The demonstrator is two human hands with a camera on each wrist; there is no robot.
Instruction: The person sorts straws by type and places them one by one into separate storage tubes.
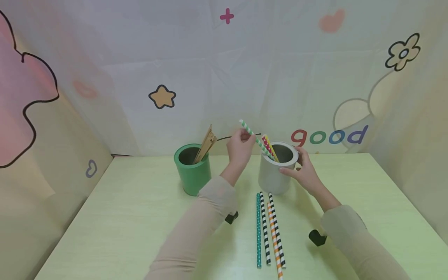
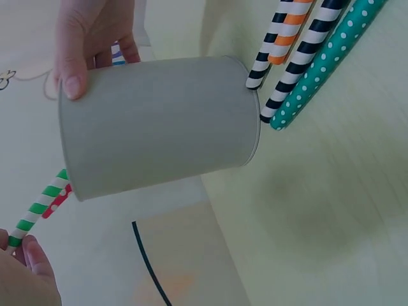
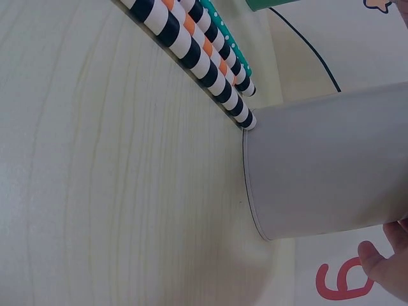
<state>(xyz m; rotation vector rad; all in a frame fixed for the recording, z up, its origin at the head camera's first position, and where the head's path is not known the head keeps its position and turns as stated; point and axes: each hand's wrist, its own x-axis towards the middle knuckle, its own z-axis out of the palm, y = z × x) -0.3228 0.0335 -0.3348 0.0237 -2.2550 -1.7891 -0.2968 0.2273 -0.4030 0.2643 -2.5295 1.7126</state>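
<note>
My left hand pinches a green-and-white striped paper straw, whose lower end is inside the mouth of the grey cup. A red straw with white dots and a yellow straw lean in that cup. Around the cup's right side, near the rim, my right hand grips with the thumb in front. The left wrist view shows the same cup and the striped straw between finger and thumb. Fingertips behind the cup are partly hidden.
Several straws lie on the table before the grey cup: a teal dotted one, black-and-white striped ones and an orange-striped one. A green cup holding flat wooden sticks stands left. A printed cloth hangs behind.
</note>
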